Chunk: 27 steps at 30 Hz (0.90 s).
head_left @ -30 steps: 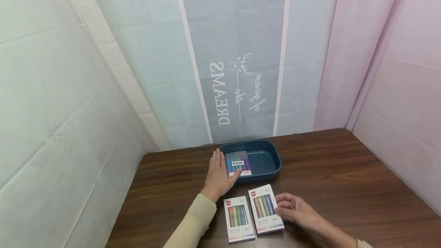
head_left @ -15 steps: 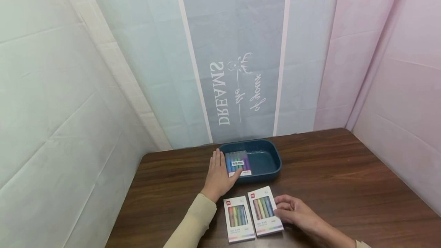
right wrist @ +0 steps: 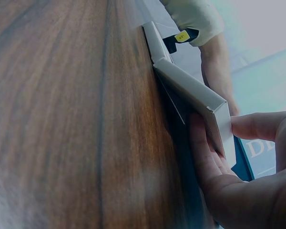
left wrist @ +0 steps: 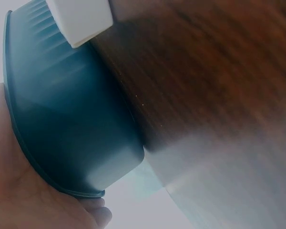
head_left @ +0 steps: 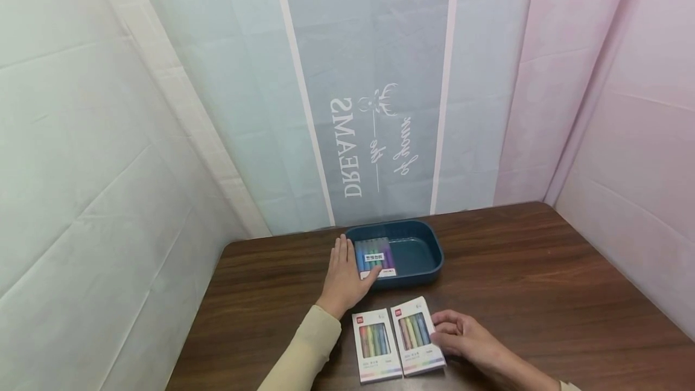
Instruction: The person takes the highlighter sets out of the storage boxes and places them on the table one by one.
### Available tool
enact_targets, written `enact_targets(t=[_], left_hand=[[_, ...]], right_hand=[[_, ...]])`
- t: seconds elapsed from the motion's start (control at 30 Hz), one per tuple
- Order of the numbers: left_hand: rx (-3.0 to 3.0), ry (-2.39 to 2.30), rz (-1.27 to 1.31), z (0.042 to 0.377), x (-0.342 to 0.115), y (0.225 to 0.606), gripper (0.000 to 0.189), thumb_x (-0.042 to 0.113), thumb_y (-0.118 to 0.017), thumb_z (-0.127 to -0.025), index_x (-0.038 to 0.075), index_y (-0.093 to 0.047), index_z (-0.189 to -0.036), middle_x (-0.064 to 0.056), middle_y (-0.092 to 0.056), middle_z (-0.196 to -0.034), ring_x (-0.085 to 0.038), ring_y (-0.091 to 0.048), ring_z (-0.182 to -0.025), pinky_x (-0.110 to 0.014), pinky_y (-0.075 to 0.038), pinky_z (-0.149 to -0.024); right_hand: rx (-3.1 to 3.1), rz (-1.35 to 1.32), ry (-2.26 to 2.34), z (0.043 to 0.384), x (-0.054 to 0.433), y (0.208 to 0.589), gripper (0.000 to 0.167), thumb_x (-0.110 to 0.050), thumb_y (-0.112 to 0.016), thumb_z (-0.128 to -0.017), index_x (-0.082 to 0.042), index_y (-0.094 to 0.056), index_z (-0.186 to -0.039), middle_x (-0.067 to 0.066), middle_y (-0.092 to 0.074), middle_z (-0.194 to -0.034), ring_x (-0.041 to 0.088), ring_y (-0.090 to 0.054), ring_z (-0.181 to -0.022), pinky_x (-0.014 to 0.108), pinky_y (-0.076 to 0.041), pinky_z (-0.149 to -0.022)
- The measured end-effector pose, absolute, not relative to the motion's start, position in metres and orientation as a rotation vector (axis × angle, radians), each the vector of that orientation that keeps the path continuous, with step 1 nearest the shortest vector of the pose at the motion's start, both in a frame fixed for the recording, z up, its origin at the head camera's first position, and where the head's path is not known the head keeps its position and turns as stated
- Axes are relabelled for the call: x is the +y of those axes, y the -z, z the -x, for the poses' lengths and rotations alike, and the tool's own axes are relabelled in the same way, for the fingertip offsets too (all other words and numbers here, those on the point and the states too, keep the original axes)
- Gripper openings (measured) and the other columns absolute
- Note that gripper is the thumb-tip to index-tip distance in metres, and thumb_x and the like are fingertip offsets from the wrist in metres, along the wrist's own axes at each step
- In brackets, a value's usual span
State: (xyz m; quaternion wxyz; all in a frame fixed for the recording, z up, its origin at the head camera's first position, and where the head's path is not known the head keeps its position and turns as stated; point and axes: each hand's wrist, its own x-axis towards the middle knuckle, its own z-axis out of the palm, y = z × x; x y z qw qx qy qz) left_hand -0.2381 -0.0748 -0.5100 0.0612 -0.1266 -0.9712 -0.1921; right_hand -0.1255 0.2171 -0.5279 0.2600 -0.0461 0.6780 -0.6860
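Note:
My left hand (head_left: 343, 279) rests along the left rim of a dark blue-green tray (head_left: 438, 258), fingers straight and thumb at the front rim. Inside, on the tray's left side, lies a clear pack of coloured pens (head_left: 374, 253). My right hand (head_left: 467, 340) pinches the right edge of a white windowed box of coloured pens (head_left: 415, 336) between thumb and fingers. In the right wrist view that box (right wrist: 195, 90) is tilted, its near edge raised off the table. A second white box of coloured pens (head_left: 377, 347) lies just left of it.
The tray stands near the back edge of the dark wood table (head_left: 521, 276). Behind it hangs a printed fabric backdrop (head_left: 374, 47), with pale fabric walls on both sides.
My right hand has drawn its box of coloured pens slightly toward me and left, closer in line with the other box. The left hand and the tray have stayed put.

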Motion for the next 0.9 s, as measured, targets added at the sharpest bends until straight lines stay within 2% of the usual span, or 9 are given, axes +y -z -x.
enact_targets(t=[0.43,0.6,0.9], left_hand=[[-2.930,0.603,0.391,0.2388,-0.0761,0.5077,0.106,0.071,-0.052,-0.102,-0.009,-0.025,-0.166,-0.026,-0.013,-0.177,-0.040,-0.011,-0.165,-0.051,-0.017,-0.133],[-2.930,0.601,0.390,0.2380,-0.0759,0.5062,0.106,0.071,-0.053,-0.102,-0.009,-0.025,-0.165,-0.027,-0.014,-0.177,-0.040,-0.012,-0.165,-0.051,-0.017,-0.133],[-2.932,0.610,0.388,0.2370,-0.0759,0.5056,0.105,0.070,-0.053,-0.102,-0.009,-0.027,-0.165,-0.027,-0.016,-0.176,-0.040,-0.013,-0.165,-0.051,-0.018,-0.133]], right_hand=[[1.826,0.112,1.841,0.1247,0.2123,0.5242,0.042,-0.010,-0.069,-0.103,0.011,-0.050,-0.134,0.009,-0.077,-0.106,0.018,-0.074,-0.097,0.030,-0.062,-0.084],[1.797,0.161,1.864,0.1228,0.2119,0.5247,0.043,-0.007,-0.068,-0.103,0.014,-0.048,-0.134,0.010,-0.076,-0.107,0.018,-0.074,-0.098,0.031,-0.063,-0.085],[1.992,0.230,1.746,0.1219,0.2140,0.5229,0.042,-0.010,-0.070,-0.102,0.015,-0.053,-0.132,0.009,-0.076,-0.104,0.018,-0.071,-0.093,0.025,-0.059,-0.076]])
